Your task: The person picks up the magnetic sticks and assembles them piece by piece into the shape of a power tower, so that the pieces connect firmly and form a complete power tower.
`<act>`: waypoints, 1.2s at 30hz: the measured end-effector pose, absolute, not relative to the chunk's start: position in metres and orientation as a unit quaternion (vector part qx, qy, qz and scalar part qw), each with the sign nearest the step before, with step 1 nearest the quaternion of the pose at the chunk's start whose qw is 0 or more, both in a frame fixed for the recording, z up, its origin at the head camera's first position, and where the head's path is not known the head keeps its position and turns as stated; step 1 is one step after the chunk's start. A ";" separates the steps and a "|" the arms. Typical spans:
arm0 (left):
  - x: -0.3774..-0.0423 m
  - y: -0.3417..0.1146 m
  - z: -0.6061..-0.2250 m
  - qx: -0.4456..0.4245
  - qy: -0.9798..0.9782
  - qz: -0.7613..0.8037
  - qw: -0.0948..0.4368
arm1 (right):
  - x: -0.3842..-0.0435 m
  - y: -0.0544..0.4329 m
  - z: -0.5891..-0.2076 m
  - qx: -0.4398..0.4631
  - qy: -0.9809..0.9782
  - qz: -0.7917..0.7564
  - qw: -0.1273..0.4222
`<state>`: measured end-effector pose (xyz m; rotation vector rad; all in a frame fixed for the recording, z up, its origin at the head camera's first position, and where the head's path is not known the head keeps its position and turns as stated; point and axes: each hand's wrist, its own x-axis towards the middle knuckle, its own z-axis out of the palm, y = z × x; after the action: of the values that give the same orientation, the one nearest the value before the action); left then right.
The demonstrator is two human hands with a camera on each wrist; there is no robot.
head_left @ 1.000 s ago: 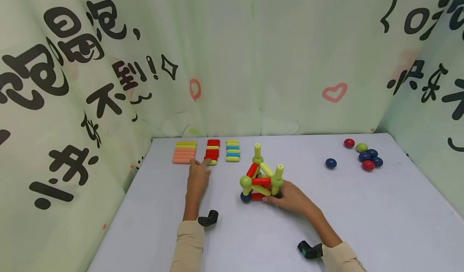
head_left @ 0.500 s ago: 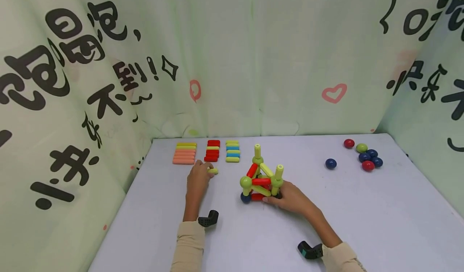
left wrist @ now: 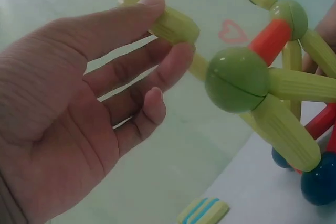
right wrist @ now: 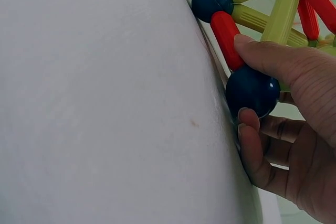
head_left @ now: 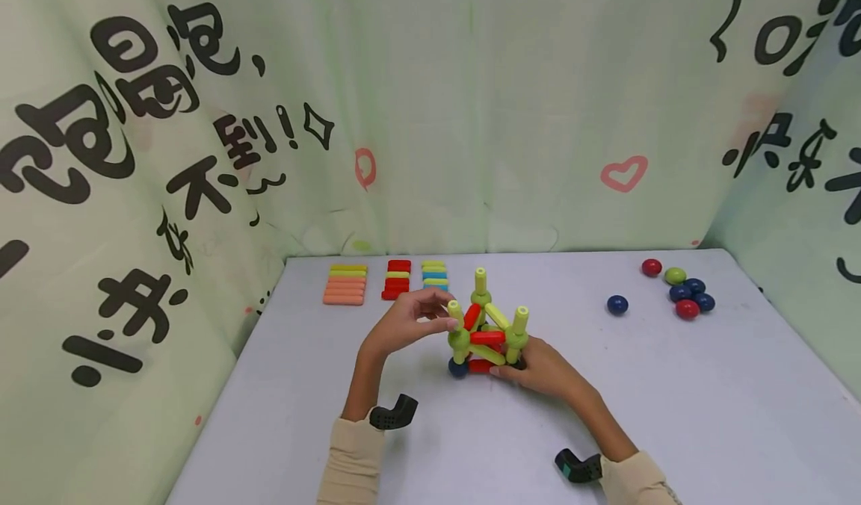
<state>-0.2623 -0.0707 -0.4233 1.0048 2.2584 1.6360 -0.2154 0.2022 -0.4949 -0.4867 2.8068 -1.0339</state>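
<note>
A magnetic-stick structure of green balls, blue balls, red rods and yellow-green rods (head_left: 496,317) stands mid-table. My left hand (head_left: 406,320) pinches a yellow-green magnetic rod (left wrist: 176,24) between thumb and fingers, just above the structure's left green ball (left wrist: 236,80). Whether rod and ball touch, I cannot tell. Two more rods point upward from the other green balls. At the lower right corner my right hand (head_left: 538,369) holds the base, fingers around a blue ball (right wrist: 253,92) and thumb against a red rod (right wrist: 227,38). Part of that corner is hidden by the hand.
At the back left lie rows of rods: pink and yellow (head_left: 345,284), red and yellow (head_left: 397,279), and yellow and blue (head_left: 433,272), the last partly behind my left hand. Loose balls (head_left: 681,292) sit at the back right, with one blue ball (head_left: 617,305) apart.
My left hand has taken a yellow-green rod from the red-and-yellow row and carried it right, up to the structure's left green ball. The right hand keeps its hold.
</note>
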 end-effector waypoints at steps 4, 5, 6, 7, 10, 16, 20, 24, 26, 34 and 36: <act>-0.261 -0.065 -0.423 0.361 0.771 0.517 0.088 | -0.214 0.203 -0.495 -0.165 0.923 -0.343 0.050; -0.261 -0.064 -0.423 0.363 0.772 0.514 0.090 | -0.214 0.203 -0.495 -0.166 0.923 -0.343 0.050; -0.261 -0.064 -0.423 0.364 0.772 0.512 0.092 | -0.214 0.203 -0.495 -0.167 0.923 -0.342 0.050; -0.262 -0.064 -0.424 0.364 0.772 0.512 0.093 | -0.214 0.203 -0.495 -0.168 0.923 -0.342 0.050; -0.262 -0.066 -0.425 0.365 0.767 0.518 0.101 | -0.215 0.202 -0.495 -0.170 0.924 -0.339 0.051; -0.262 -0.066 -0.425 0.352 0.771 0.518 0.115 | -0.217 0.211 -0.491 -0.190 0.908 -0.363 0.091; -0.262 -0.065 -0.425 0.348 0.778 0.510 0.114 | -0.224 0.234 -0.484 -0.213 0.865 -0.420 0.174; -0.263 -0.064 -0.425 0.342 0.786 0.503 0.110 | -0.231 0.266 -0.476 -0.201 0.860 -0.445 0.146; -0.263 -0.064 -0.425 0.334 0.795 0.495 0.108 | -0.235 0.281 -0.472 -0.168 0.888 -0.423 0.069; -0.263 -0.052 -0.433 0.290 0.832 0.443 0.164 | -0.252 0.328 -0.471 0.037 0.965 -0.232 -0.119; -0.262 -0.049 -0.438 0.291 0.827 0.444 0.186 | -0.254 0.337 -0.479 0.065 0.971 -0.209 -0.097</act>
<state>-0.2622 -0.0487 -0.4381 0.8187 2.3306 1.2496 -0.2545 0.3374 -0.4793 0.2163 3.2543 -0.6999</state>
